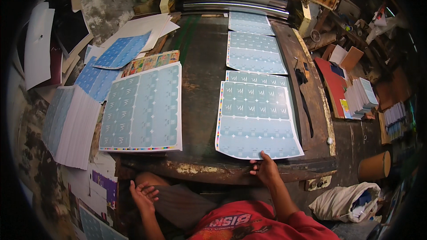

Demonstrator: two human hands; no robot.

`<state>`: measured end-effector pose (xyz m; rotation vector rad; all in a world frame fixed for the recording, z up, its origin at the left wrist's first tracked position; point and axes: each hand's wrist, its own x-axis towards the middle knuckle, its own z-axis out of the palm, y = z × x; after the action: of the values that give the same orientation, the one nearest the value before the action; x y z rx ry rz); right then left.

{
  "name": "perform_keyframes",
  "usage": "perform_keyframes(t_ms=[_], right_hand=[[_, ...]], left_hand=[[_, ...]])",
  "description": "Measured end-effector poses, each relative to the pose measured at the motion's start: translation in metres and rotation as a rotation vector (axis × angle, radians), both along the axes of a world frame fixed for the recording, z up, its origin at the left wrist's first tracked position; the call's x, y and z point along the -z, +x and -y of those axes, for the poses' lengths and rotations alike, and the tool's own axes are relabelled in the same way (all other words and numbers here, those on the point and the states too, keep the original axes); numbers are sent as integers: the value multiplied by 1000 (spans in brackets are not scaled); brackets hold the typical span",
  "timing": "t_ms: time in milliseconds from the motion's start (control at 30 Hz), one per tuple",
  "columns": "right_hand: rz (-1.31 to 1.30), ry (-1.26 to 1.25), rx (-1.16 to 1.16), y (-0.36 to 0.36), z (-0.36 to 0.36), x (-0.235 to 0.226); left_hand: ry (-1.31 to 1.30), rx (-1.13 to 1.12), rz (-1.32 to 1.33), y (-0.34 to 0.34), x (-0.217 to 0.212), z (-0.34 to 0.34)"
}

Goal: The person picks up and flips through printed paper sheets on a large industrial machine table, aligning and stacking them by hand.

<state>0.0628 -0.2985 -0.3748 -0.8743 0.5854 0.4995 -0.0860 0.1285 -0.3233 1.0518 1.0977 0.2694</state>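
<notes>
Head view: right hand (265, 167) at the near edge of a pale blue-green printed sheet (258, 126), thumb laid over the margin, other fingers loosely curled below it; whether the thumb pinches or merely rests, cannot tell; contact kept to the white border, perhaps to spare the printed area. Left hand (143, 195) palm up and half curled, free of any load, just below the near edge of a squared stack (142, 106) of similar sheets; it seems simply idle.

Sheet in question lies at the near end of the dark worn table (200, 100), right of centre, overlapping another beneath; more printed sheets (255, 52) line up behind it toward the metal roller (235, 7), which may explain the straight file. Stack sits left, apart from the file, probably so both are within arm's reach; a thicker pile (71, 124) leans farther left, its edges fanned; bluer sheets (122, 50) lie loose behind; white sack (347, 202) off to the right, clear of the table.
</notes>
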Motion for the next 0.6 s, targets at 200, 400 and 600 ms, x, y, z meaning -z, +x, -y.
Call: perform_keyframes(t_ms=[200,400,600], right_hand=[[-16,22,10,-6,3,9],[-88,32,-78,-59,17,10],[-142,57,-107,-111,32,11]], left_hand=[[163,71,-4,14,-3,-1],[471,61,163,34,-7,9],[1269,635,406,111,-70,37]])
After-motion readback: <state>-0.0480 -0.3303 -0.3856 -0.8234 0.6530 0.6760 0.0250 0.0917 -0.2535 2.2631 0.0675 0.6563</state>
